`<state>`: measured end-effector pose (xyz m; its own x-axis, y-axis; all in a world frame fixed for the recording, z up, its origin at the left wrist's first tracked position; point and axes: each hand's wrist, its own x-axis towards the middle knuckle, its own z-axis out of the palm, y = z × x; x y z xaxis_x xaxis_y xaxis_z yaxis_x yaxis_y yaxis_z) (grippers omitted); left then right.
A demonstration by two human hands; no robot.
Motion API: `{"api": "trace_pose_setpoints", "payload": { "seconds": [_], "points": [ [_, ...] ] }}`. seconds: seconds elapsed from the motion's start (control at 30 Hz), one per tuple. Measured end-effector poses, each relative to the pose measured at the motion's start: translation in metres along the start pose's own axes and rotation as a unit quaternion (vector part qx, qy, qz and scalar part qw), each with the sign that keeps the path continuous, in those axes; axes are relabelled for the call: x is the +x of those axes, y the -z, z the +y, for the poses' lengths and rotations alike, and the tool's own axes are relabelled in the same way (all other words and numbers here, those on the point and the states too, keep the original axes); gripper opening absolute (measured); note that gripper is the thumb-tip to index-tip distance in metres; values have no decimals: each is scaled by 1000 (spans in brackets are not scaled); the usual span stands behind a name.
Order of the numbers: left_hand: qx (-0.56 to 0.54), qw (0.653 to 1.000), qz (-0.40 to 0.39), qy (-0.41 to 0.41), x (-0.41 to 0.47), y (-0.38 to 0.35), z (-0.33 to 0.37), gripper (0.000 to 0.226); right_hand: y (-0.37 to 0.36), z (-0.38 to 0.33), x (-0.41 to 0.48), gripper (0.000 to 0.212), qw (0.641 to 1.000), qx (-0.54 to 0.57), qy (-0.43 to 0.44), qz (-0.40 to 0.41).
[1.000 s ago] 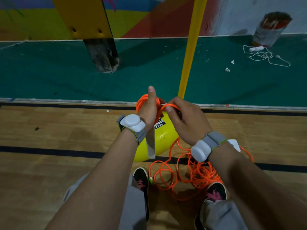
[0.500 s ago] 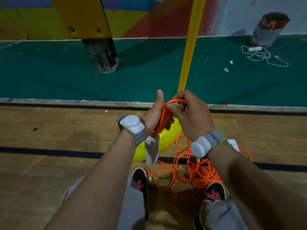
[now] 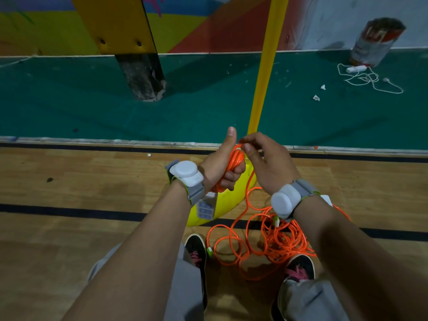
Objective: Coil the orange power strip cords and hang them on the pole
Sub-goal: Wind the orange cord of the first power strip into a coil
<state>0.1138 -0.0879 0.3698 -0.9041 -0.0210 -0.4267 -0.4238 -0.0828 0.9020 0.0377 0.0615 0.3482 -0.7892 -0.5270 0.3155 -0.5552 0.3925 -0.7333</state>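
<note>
Glossy plastic cord (image 3: 273, 242); varnished wood floor (image 3: 69, 193)

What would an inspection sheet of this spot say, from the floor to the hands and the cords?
Surface: wooden floor with black lines; green flooring beyond.
Job's things: orange coil in hand; loose orange cord tangled on the floor; power strip dangling under the left wrist; yellow pole upright.
Clutter: paper scraps; worn can by the wall.
Grippers: left hand grips the coil, thumb up; right hand pinches the coil's top strand.
Cables: white power strip and cord loose on the green flooring.
Surroundings: painted wall; padded post.
</note>
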Motion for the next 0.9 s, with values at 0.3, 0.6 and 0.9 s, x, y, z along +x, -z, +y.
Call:
{"api": "trace_pose_setpoints", "payload": {
  "seconds": [0.3,0.6,0.9],
  "points": [
    [-59,997,-40,-37,-1,7,0,73,-3,10,-4,19,976,-113,-106,-154],
    [-177,974,-134,-38,-6,9,5,70,-8,10,-4,31,973,-101,-139,-154],
    [-263,952,-148,-56,-9,11,11,64,-20,12,-8,21,967,-55,-123,-215]
  ]
}}
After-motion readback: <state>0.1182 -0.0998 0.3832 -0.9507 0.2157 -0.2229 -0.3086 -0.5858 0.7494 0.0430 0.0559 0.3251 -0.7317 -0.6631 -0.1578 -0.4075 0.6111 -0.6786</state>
